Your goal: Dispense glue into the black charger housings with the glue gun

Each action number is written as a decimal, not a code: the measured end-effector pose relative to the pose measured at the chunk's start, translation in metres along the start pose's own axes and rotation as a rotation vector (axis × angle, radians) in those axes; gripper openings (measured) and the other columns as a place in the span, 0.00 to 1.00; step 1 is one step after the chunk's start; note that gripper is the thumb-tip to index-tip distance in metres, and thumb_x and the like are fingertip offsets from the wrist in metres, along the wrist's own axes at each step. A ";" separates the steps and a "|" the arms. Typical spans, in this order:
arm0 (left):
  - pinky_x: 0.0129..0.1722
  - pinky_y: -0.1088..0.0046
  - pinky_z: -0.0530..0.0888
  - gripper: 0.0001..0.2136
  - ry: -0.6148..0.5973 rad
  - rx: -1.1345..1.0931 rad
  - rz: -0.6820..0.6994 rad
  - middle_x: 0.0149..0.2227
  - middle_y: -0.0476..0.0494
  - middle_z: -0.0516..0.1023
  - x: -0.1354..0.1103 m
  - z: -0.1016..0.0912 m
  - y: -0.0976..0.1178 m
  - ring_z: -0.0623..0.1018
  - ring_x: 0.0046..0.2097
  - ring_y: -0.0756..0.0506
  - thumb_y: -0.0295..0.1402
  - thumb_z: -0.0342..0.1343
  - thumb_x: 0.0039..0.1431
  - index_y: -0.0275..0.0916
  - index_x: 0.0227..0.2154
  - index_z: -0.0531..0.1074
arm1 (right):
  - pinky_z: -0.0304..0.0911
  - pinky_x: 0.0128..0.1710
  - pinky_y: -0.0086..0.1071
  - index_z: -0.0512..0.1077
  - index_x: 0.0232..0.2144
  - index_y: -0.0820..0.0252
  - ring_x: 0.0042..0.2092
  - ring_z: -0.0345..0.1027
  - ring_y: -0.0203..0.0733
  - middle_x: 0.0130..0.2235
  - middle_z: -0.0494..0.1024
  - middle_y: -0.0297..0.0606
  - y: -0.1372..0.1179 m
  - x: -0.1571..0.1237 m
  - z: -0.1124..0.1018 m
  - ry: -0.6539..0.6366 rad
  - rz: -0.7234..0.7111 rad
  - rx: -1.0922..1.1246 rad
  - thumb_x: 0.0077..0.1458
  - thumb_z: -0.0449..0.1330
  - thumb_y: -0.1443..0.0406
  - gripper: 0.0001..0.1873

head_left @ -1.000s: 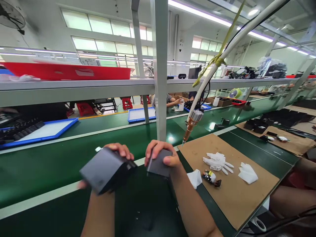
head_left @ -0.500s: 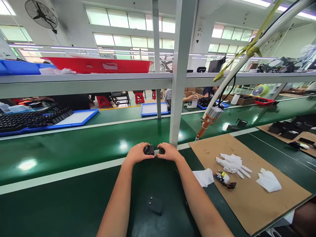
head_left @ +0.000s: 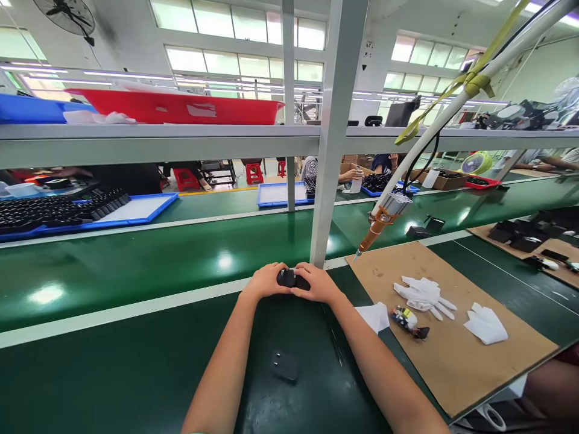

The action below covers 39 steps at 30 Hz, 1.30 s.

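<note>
My left hand (head_left: 266, 281) and my right hand (head_left: 319, 283) meet at the far edge of the dark green worktop, both closed around a small black plastic housing (head_left: 292, 278) pressed between them. Only a sliver of the black part shows between my fingers. Nearer to me on the dark mat lies another small black part with two prongs (head_left: 284, 365), untouched. Both forearms stretch forward from the bottom of the view.
A grey upright post (head_left: 332, 150) rises just behind my hands. A hanging orange-tipped tool (head_left: 379, 224) dangles over a brown cardboard sheet (head_left: 456, 349) holding white gloves (head_left: 424, 295), white cloths and a small circuit piece (head_left: 406, 319). Green conveyor belt (head_left: 136, 265) runs behind; other people sit across it.
Two separate black housings, held close to the camera a second ago, have been carried forward and pushed together. My hands now press closer than half a second ago.
</note>
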<state>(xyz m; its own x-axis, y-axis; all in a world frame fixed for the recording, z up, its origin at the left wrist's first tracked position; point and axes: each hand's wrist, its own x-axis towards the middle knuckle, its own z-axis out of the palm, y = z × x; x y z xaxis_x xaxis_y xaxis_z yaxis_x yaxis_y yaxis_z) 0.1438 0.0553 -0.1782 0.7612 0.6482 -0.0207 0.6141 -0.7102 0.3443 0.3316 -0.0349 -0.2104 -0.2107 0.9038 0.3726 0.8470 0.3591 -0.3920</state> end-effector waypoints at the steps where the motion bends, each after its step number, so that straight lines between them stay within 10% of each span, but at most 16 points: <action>1: 0.44 0.67 0.70 0.28 -0.010 -0.007 0.009 0.45 0.46 0.73 0.001 0.001 0.003 0.73 0.48 0.41 0.51 0.62 0.44 0.44 0.46 0.68 | 0.64 0.48 0.38 0.67 0.51 0.60 0.51 0.65 0.45 0.53 0.68 0.46 0.000 -0.002 -0.003 0.019 0.004 0.001 0.53 0.57 0.49 0.29; 6: 0.48 0.63 0.69 0.31 -0.064 -0.026 0.011 0.47 0.42 0.72 0.001 0.002 0.012 0.71 0.51 0.38 0.50 0.63 0.43 0.41 0.50 0.68 | 0.65 0.48 0.38 0.68 0.48 0.59 0.46 0.67 0.42 0.47 0.71 0.44 -0.022 -0.004 -0.047 0.405 0.014 0.349 0.54 0.56 0.49 0.26; 12: 0.60 0.54 0.60 0.37 -0.064 -0.044 -0.020 0.60 0.36 0.62 -0.005 -0.008 0.014 0.56 0.64 0.32 0.56 0.60 0.46 0.41 0.57 0.64 | 0.65 0.30 0.30 0.70 0.37 0.52 0.32 0.64 0.33 0.33 0.69 0.32 -0.103 -0.006 -0.117 0.851 -0.014 1.755 0.55 0.48 0.42 0.24; 17: 0.62 0.55 0.59 0.36 0.309 -0.157 0.235 0.64 0.36 0.54 -0.034 -0.044 0.061 0.55 0.65 0.37 0.50 0.56 0.55 0.44 0.63 0.53 | 0.67 0.34 0.26 0.69 0.37 0.55 0.35 0.64 0.29 0.34 0.68 0.32 -0.136 -0.011 -0.123 0.690 -0.055 2.313 0.58 0.49 0.47 0.20; 22: 0.59 0.44 0.59 0.34 0.864 -0.172 0.635 0.62 0.35 0.59 -0.086 -0.070 0.128 0.58 0.64 0.31 0.41 0.60 0.51 0.45 0.60 0.56 | 0.68 0.33 0.24 0.68 0.38 0.56 0.35 0.65 0.29 0.34 0.68 0.31 -0.148 -0.017 -0.123 0.556 -0.128 2.427 0.59 0.48 0.48 0.20; 31: 0.55 0.50 0.67 0.33 1.218 -0.024 0.652 0.46 0.36 0.75 -0.103 -0.060 0.157 0.69 0.55 0.34 0.41 0.67 0.46 0.36 0.54 0.65 | 0.69 0.45 0.33 0.72 0.32 0.56 0.35 0.68 0.32 0.31 0.72 0.31 -0.163 -0.001 -0.093 0.384 0.101 2.405 0.51 0.59 0.48 0.19; 39: 0.52 0.53 0.69 0.30 1.219 0.029 0.615 0.42 0.39 0.75 -0.110 -0.067 0.158 0.73 0.48 0.37 0.41 0.67 0.45 0.38 0.50 0.67 | 0.70 0.47 0.35 0.74 0.31 0.58 0.36 0.70 0.33 0.32 0.76 0.34 -0.175 -0.001 -0.085 0.278 0.230 2.484 0.50 0.61 0.50 0.17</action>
<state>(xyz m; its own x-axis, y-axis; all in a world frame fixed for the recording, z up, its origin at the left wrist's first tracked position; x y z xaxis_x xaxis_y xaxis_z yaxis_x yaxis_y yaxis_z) 0.1435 -0.1096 -0.0587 0.2548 0.0460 0.9659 0.2616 -0.9649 -0.0231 0.2253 -0.1184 -0.0707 -0.0372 0.9835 0.1771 -0.9893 -0.0111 -0.1458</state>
